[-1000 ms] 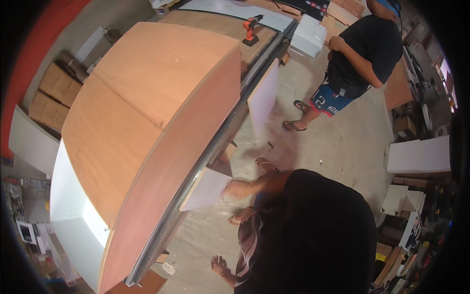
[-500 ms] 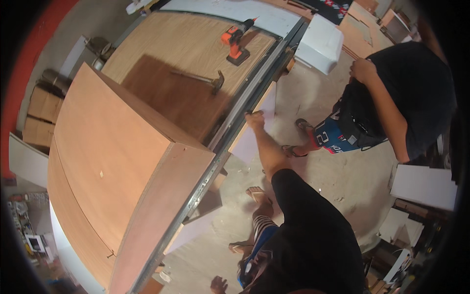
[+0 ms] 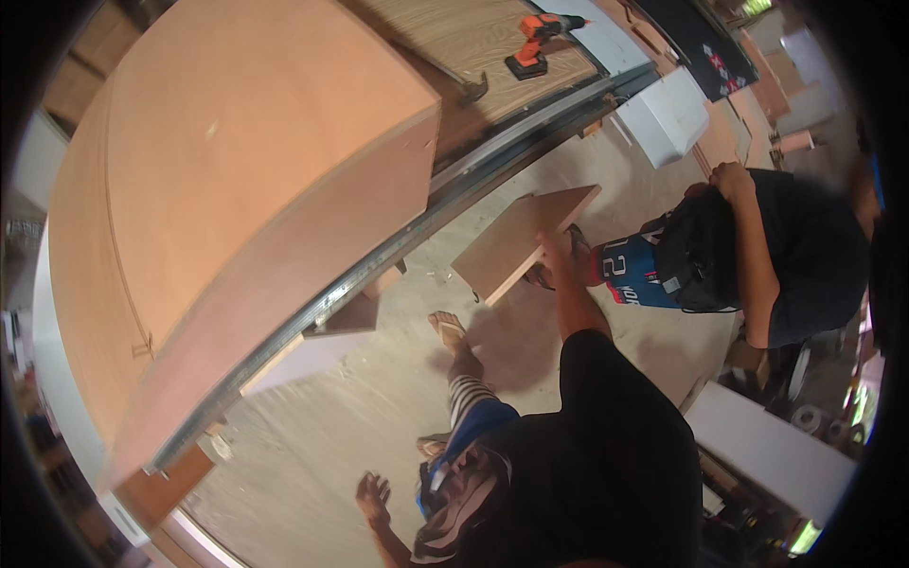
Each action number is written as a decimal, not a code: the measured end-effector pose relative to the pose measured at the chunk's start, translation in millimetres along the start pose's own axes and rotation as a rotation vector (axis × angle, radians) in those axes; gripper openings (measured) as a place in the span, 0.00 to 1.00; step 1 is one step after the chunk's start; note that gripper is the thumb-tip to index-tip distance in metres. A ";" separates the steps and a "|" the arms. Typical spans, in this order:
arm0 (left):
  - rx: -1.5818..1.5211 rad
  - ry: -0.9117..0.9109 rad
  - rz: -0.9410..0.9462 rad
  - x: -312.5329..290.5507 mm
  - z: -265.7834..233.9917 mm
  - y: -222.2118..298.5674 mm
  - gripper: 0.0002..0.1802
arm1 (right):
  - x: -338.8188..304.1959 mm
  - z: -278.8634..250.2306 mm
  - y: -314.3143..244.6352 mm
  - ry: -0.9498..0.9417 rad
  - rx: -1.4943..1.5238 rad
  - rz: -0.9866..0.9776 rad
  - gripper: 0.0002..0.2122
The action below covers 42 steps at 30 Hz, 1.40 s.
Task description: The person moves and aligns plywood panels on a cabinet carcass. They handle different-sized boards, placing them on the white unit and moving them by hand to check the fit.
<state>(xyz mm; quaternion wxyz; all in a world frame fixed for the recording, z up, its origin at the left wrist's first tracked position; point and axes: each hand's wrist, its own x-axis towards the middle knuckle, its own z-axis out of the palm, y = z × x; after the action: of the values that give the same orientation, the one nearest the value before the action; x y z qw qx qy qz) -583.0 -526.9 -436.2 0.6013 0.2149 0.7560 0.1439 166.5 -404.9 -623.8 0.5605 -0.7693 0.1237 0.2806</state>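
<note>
My right hand grips a brown wooden board by its pale long edge. The board is held tilted above the concrete floor, apart from the workbench's metal-edged side. Low in the view, my left hand hangs beside my leg, holding nothing, its fingers apart. A large plywood box covers much of the bench on the left. Behind it, on the wood-grained top, lie a claw hammer and an orange and black cordless drill.
Another person in a dark top stands close on the right, beyond the board. A white box-shaped piece is by the bench's far end. Under the bench's near side, another panel sticks out. A white board lies at lower right.
My right hand has drawn the board away from the bench's edge and turned it, so its brown face shows instead of the pale one. My left hand has come further into view, which itself has shifted.
</note>
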 end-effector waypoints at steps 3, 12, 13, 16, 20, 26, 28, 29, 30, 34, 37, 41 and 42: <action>-0.173 -0.163 0.150 13.6 5.4 -24.4 0.32 | -52.7 -36.2 56.9 -0.158 -0.349 -0.137 0.26; -0.584 -0.659 -0.298 106.4 60.8 -161.0 0.26 | -385.2 -108.4 56.3 -0.502 -0.280 -0.485 0.09; -0.649 -0.737 -0.304 102.4 69.1 -181.5 0.32 | -439.0 -110.8 43.5 -0.541 -0.377 -0.472 0.11; -0.757 -0.692 -0.555 66.9 84.3 -244.2 0.43 | -580.9 -103.7 41.5 -0.562 -0.837 -0.491 0.10; -1.172 -0.762 -0.447 29.9 52.1 -294.2 0.44 | -699.0 -91.6 76.9 -0.841 -1.296 -0.648 0.12; -1.704 -0.479 -0.115 -35.1 -5.9 -327.9 0.45 | -799.7 -89.2 115.8 -1.612 -1.348 -0.798 0.14; -1.849 -0.286 0.037 -34.9 -43.9 -321.3 0.46 | -822.2 -98.0 118.5 -1.801 -1.345 -0.874 0.13; -1.917 -0.173 0.114 -32.0 -67.0 -318.2 0.47 | -828.6 -106.2 116.0 -1.848 -1.328 -0.866 0.12; -1.975 -0.053 0.188 -26.2 -93.5 -309.9 0.47 | -833.8 -113.5 116.5 -1.902 -1.297 -0.875 0.12; -2.077 0.428 0.440 -33.2 -219.4 -256.9 0.50 | -841.2 -135.0 115.5 -1.899 -0.729 -0.765 0.12; -2.037 0.681 0.479 -77.9 -297.9 -205.3 0.52 | -843.6 -110.1 101.5 -1.793 -0.578 -0.888 0.24; -1.980 0.840 0.626 -154.9 -367.5 -156.0 0.52 | -862.2 -34.1 74.6 -1.866 0.297 -0.533 0.28; -1.961 0.852 0.682 -166.5 -379.1 -142.5 0.51 | -872.1 -7.2 77.8 -1.722 0.379 -0.442 0.28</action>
<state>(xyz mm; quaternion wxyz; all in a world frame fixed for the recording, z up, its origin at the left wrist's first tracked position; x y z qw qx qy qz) -942.0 -717.8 -273.7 0.1321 -0.2225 0.3615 0.8957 -578.6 -546.6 -186.5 0.6173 -0.1946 -0.4441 0.6196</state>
